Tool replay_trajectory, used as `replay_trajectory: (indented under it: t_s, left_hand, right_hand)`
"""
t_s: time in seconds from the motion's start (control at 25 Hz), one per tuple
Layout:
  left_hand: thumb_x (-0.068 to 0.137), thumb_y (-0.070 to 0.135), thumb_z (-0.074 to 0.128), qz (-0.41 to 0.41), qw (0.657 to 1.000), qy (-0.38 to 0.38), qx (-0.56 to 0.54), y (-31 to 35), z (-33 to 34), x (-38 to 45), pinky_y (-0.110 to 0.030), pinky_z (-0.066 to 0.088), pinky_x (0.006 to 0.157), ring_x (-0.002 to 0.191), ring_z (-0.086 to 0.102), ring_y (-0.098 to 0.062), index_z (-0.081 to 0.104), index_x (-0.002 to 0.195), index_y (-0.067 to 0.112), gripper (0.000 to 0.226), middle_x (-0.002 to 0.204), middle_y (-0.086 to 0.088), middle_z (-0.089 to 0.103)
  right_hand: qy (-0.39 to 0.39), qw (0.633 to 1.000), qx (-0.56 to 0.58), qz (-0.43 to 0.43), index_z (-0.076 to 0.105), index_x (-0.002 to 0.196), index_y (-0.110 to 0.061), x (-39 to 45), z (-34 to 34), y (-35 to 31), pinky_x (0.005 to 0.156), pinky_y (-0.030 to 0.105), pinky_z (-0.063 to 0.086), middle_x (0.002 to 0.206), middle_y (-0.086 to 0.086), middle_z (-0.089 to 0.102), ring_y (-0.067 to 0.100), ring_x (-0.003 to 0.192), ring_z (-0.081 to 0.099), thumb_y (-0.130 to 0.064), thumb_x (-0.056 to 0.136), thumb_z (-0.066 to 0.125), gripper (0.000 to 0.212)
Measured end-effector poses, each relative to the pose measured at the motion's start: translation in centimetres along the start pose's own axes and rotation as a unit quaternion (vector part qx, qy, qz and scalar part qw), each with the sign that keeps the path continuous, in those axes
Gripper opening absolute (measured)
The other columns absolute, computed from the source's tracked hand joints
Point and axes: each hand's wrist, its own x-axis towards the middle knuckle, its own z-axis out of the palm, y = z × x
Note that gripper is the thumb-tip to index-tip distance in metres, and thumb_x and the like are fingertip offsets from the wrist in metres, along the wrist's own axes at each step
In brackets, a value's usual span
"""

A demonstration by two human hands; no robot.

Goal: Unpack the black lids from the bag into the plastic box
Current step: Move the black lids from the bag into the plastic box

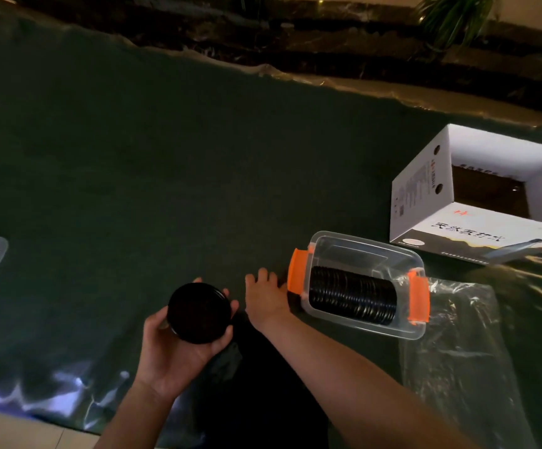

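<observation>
Left hand (178, 345) cradles a stack of black lids (199, 314), fingers (227, 335) curled round its rim to keep it together. Right hand (268, 296) lies flat on the worktop (133, 189), fingers spread, beside the plastic box (365, 283), apparently steadying it; lids already stand on edge inside.

dim, soft picture; glare on plastic sheeting (52, 393); edges bowed.

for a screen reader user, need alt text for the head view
A person's left hand holds a stack of black lids while the right hand rests flat beside a clear plastic box already holding a row of lids.
</observation>
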Motion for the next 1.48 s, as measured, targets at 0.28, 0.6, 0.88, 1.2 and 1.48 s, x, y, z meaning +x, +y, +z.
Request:
replay_trajectory:
  t_s: [0.28, 0.6, 0.88, 1.2, 1.48]
  left_hand:
    - [0.095, 0.049, 0.027, 0.006, 1.000, -0.030, 0.000, -0.1, -1.4, 0.2, -0.047, 0.014, 0.113, 0.144, 0.018, -0.033, 0.034, 0.146, 0.024, 0.057, 0.153, -0.017, 0.031]
    - [0.080, 0.048, 0.054, 0.089, 0.996, 0.004, -0.015, -0.6, 2.2, 0.8, -0.044, 0.051, 0.083, 0.118, 0.053, -0.034, 0.056, 0.125, 0.023, 0.051, 0.130, -0.017, 0.055]
    - [0.085, 0.055, 0.047, 0.017, 1.000, -0.007, 0.010, -1.7, 4.3, 0.9, -0.043, 0.050, 0.081, 0.104, 0.061, -0.032, 0.063, 0.121, 0.013, 0.057, 0.122, -0.017, 0.063]
    - [0.075, 0.054, 0.072, -0.020, 0.995, -0.083, 0.060, -1.4, 4.8, 0.4, -0.052, 0.046, 0.093, 0.116, 0.059, -0.030, 0.054, 0.135, 0.015, 0.074, 0.134, -0.014, 0.058]
    - [0.057, 0.043, 0.083, 0.069, 0.998, 0.001, 0.009, 1.1, 3.8, 0.0, -0.043, 0.057, 0.078, 0.106, 0.062, -0.036, 0.057, 0.124, 0.022, 0.075, 0.126, -0.019, 0.058]
  right_hand:
    - [0.004, 0.999, 0.038, -0.027, 0.041, 0.134, -0.021, 0.2, -0.9, 0.6, 0.094, 0.048, 0.044, 0.136, 0.013, 0.030, 0.035, 0.124, 0.035, -0.020, 0.081, 0.070, 0.060]
    - [0.186, 0.950, 0.235, -0.087, 0.042, 0.092, -0.020, -3.5, -7.8, 0.9, 0.082, 0.018, 0.040, 0.107, -0.002, 0.032, 0.016, 0.097, 0.046, -0.037, 0.072, 0.079, 0.045]
    - [0.234, 0.847, 0.385, -0.283, 0.053, 0.080, -0.009, -9.3, -6.4, 2.4, 0.104, 0.027, 0.042, 0.123, 0.004, 0.051, 0.010, 0.129, 0.046, -0.033, 0.082, 0.073, 0.031]
    - [0.199, 0.878, 0.071, -0.429, 0.068, 0.095, -0.016, -9.1, -6.2, 3.2, 0.119, 0.036, 0.021, 0.132, 0.001, 0.060, 0.020, 0.138, 0.039, -0.039, 0.093, 0.056, 0.026]
    - [0.192, 0.941, 0.219, -0.169, 0.058, 0.113, -0.019, -8.5, -4.3, 3.9, 0.092, 0.023, 0.046, 0.120, -0.005, 0.056, 0.012, 0.112, 0.056, -0.022, 0.094, 0.054, 0.019]
